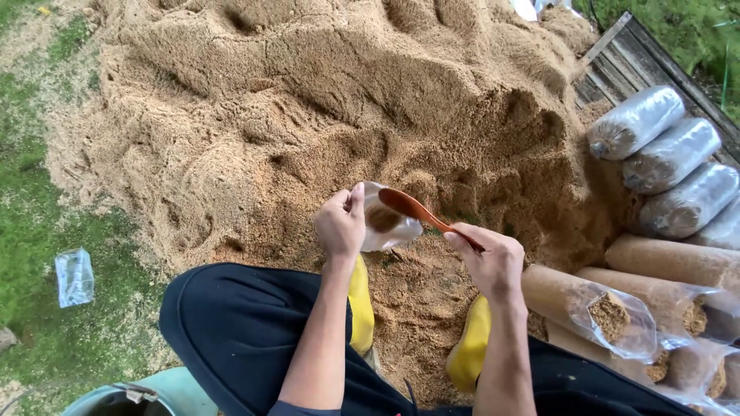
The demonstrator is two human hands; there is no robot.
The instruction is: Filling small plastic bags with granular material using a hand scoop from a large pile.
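My left hand (340, 223), just left of the frame's centre, pinches the rim of a small clear plastic bag (388, 222) between thumb and fingers, holding its mouth open towards the right; a little brown sawdust already sits inside it. My right hand (492, 260), right of centre, is closed around the handle of a brown wooden spoon (412, 208), whose bowl rests at the bag's mouth, touching its upper edge. Both hands hover over the near edge of a big sawdust heap (308, 100) that fills the upper middle of the frame. Below them are my knees in dark trousers (231, 331) and my yellow boots (469, 350), planted in the loose sawdust. Along the right edge lie filled bags (671, 158) stacked side by side, some tightly packed and some with open tops. At the lower left an empty clear bag (75, 276) lies on the grass (31, 231), well apart from my hands.
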